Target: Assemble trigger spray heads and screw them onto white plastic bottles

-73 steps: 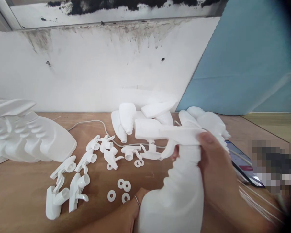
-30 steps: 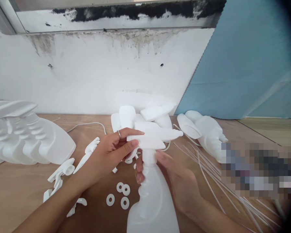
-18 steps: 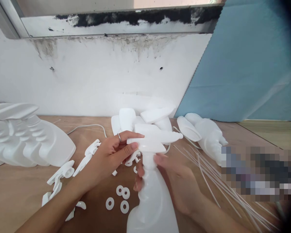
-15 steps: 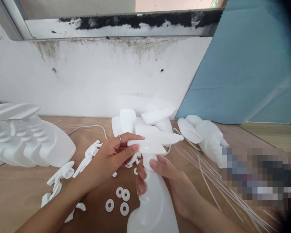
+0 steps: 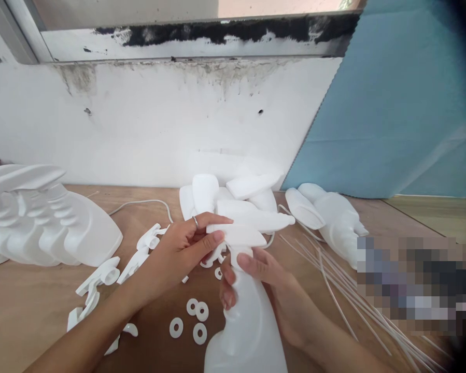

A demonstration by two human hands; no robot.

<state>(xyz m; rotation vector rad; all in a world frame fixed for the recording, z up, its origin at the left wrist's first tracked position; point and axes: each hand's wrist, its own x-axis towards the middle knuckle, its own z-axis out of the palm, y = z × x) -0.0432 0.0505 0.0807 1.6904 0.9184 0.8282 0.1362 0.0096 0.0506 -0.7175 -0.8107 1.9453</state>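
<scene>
A white plastic bottle [image 5: 252,316] with a curved body stands upright in front of me, its base cut off by the lower frame edge. My right hand [image 5: 262,280] wraps around its neck, thumb in front and fingers behind. On top sits a white spray head [image 5: 242,235], pointed toward the right. My left hand [image 5: 192,241], with a ring on one finger, pinches the rear end of this head between thumb and fingers. Whether the head is fixed to the neck I cannot tell. Several white washers [image 5: 199,333] lie on the table left of the bottle.
Thin white tubes [image 5: 345,285] lie to the right on the wooden table [image 5: 147,321]. Small white trigger-like parts [image 5: 100,277] are scattered at left. White shells [image 5: 205,192] pile against the wall, with stacked bottle-like bodies [image 5: 81,228] far left and more [image 5: 337,217] at right.
</scene>
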